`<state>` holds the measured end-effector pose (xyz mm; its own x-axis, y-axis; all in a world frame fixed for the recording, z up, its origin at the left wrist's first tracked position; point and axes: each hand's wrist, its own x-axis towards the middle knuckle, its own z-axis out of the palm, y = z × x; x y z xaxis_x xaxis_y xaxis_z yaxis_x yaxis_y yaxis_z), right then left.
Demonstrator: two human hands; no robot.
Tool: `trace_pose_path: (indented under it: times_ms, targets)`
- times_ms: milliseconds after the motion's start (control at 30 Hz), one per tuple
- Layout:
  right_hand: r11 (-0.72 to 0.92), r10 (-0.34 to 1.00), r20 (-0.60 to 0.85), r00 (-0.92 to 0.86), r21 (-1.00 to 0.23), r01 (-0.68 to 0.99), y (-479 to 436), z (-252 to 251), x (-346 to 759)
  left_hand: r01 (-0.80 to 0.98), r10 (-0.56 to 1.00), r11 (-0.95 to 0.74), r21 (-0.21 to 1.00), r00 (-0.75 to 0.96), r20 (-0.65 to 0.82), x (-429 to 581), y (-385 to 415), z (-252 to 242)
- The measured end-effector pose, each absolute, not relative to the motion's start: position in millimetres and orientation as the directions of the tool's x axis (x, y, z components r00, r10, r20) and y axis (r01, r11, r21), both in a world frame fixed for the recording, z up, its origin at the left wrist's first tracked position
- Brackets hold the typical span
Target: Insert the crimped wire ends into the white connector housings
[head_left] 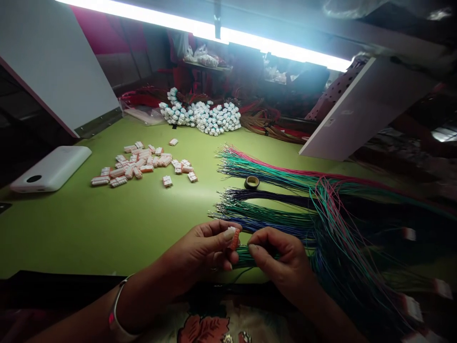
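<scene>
**White-and-orange plastic connector housing and green insulated wire bundle, held together above a green tabletop**

The housing was pinched narrowly in the left hand, and the bundle was gripped narrowly in the right hand, just beside it. Wire-to-housing fitting appeared in hand; lining up the wire tips with the housing seemed called for. Long multicoloured wire bundles were fanned out nearby, around a small roll of tape. Loose orange-and-white connectors and a heap of white connectors lay farther off.

Thin metal bangle and floral-print garment
</scene>
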<state>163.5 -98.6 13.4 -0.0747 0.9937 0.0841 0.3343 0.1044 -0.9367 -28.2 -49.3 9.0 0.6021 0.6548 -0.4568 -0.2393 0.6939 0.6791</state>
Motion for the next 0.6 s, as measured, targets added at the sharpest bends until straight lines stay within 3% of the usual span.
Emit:
trace_pose_path:
  times_ms: [233,600]
  targets:
    - [0.084,0.997,0.078,-0.030,-0.927,0.366,-103.0,7.0,160.9,-0.268,0.607,0.764,0.586,0.605,-0.515,-23.6,-51.7,8.9]
    - [0.022,1.000,0.023,-0.001,-0.937,0.348,-105.9,5.0,158.4,-0.255,0.593,0.775,0.579,0.610,-0.526,-21.6,-55.3,8.3]
